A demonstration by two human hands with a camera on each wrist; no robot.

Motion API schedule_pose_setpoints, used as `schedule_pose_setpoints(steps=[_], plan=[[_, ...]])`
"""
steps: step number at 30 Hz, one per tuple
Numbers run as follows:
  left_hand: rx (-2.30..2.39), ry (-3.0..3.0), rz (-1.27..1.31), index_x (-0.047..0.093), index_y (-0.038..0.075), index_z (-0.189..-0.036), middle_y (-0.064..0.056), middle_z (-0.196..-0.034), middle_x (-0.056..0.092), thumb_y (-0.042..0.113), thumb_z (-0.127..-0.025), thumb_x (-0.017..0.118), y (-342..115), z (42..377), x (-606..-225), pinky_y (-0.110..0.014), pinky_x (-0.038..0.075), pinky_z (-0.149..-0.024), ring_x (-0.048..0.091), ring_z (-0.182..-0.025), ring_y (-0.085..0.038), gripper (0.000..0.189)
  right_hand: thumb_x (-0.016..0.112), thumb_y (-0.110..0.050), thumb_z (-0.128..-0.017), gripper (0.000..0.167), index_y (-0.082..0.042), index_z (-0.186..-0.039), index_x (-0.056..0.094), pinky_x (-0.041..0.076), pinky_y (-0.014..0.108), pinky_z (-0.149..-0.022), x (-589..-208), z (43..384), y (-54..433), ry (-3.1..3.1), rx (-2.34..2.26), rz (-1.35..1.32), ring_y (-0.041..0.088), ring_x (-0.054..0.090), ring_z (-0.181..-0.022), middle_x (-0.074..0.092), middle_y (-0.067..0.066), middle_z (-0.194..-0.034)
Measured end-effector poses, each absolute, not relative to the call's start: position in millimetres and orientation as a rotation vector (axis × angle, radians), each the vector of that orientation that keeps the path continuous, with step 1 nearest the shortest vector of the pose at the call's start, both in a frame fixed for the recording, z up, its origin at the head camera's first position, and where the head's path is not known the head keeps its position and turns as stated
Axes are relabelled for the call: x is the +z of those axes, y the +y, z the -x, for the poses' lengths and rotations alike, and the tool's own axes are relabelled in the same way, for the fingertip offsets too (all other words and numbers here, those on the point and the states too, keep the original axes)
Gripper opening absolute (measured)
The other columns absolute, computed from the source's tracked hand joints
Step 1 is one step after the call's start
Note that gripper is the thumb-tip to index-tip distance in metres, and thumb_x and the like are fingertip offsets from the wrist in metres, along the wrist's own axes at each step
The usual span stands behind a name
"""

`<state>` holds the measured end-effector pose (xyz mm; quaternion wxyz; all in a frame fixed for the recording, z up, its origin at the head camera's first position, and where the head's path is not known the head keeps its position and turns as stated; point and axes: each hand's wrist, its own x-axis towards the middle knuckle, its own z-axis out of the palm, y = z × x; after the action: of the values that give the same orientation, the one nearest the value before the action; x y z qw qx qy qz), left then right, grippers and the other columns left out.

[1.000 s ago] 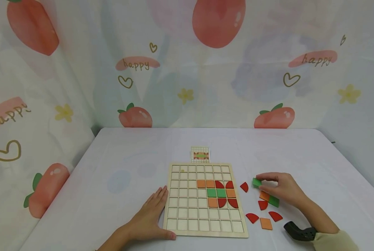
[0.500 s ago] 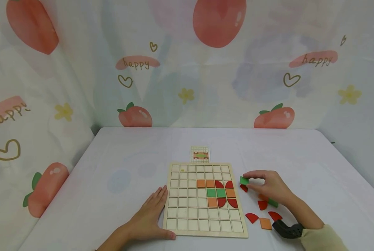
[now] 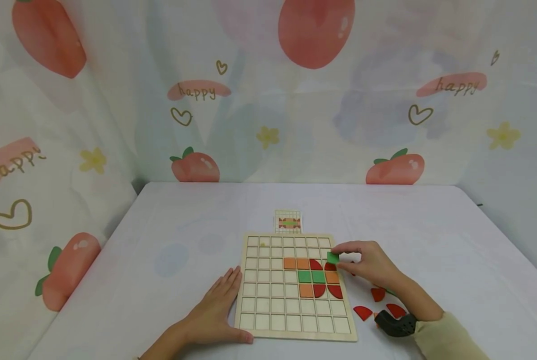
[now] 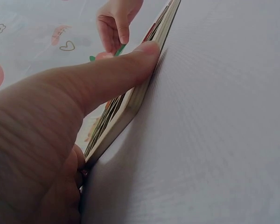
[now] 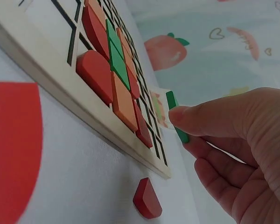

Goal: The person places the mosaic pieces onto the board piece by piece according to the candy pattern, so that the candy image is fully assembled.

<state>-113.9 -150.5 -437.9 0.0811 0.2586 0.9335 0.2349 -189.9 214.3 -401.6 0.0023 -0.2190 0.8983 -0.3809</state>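
Observation:
A wooden grid board lies flat on the table. My left hand rests against its left side with fingers stretched out, the thumb touching the front left corner. Between thumb and fingers my right hand pinches a green square tile, held above the board's right edge; the right wrist view shows the tile nearly edge-on. Orange squares, two green squares and red quarter-round tiles sit in the board's cells. Right of the board lie loose red quarter-round tiles; my right arm partly hides other pieces.
Behind the board lies a small pattern card with a printed grid design. A black device is on my right wrist. A fruit-printed curtain hangs around the white table.
My right hand has carried the green square tile leftward from the loose pieces to above the board's right edge. My left hand has stayed at the board's left side.

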Motion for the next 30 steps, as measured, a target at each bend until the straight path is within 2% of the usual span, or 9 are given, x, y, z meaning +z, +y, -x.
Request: schedule_pose_setpoints(steps=[2,7,11,24,30], plan=[[0.701,2.79,-0.773,0.007,0.001,-0.147,-0.008,-0.153,0.001,0.078,-0.063,0.057,-150.3,114.4,-437.6,-0.043,0.006,-0.109,-0.002,-0.138,-0.022,0.125,0.074,-0.008,-0.077,0.028,-0.006,-0.104,0.069,0.054,0.029,-0.062,-402.5,191.1,211.4,2.808,-1.203,0.702,0.03,0.058,-0.096,0.066,0.007,-0.102],[0.698,2.799,-0.778,0.007,0.001,-0.147,-0.009,-0.153,0.003,0.078,-0.063,0.058,-150.2,114.7,-437.3,-0.044,0.008,-0.109,-0.001,-0.138,-0.023,0.124,0.074,-0.009,-0.077,0.028,-0.005,-0.104,0.069,0.051,0.04,-0.077,-405.4,193.8,203.2,2.796,-1.193,0.828,0.024,0.06,-0.096,0.067,0.002,-0.099],[0.709,2.798,-0.783,0.008,0.001,-0.147,-0.009,-0.153,0.003,0.077,-0.063,0.058,-150.1,114.3,-437.5,-0.044,0.008,-0.109,0.0,-0.139,-0.023,0.124,0.074,-0.01,-0.077,0.026,-0.005,-0.103,0.069,0.049,0.043,-0.081,-406.6,193.5,196.7,2.789,-1.181,0.901,0.019,0.061,-0.093,0.068,0.0,-0.097],[0.724,2.799,-0.786,0.008,0.001,-0.146,-0.009,-0.153,0.003,0.077,-0.063,0.058,-150.9,113.4,-437.0,-0.041,0.006,-0.109,0.0,-0.139,-0.023,0.123,0.073,-0.006,-0.078,0.023,-0.005,-0.101,0.069,0.051,0.033,-0.069,-410.4,194.7,174.7,2.675,-1.227,1.079,0.017,0.059,-0.08,0.067,0.002,-0.097],[0.721,2.79,-0.785,0.007,0.001,-0.147,-0.009,-0.153,0.002,0.077,-0.063,0.058,-150.1,113.9,-436.8,-0.044,0.007,-0.109,-0.001,-0.138,-0.023,0.124,0.074,-0.006,-0.076,0.025,-0.005,-0.101,0.069,0.052,0.03,-0.066,-415.6,195.8,171.6,2.678,-1.219,1.169,0.014,0.061,-0.084,0.068,0.002,-0.098]])
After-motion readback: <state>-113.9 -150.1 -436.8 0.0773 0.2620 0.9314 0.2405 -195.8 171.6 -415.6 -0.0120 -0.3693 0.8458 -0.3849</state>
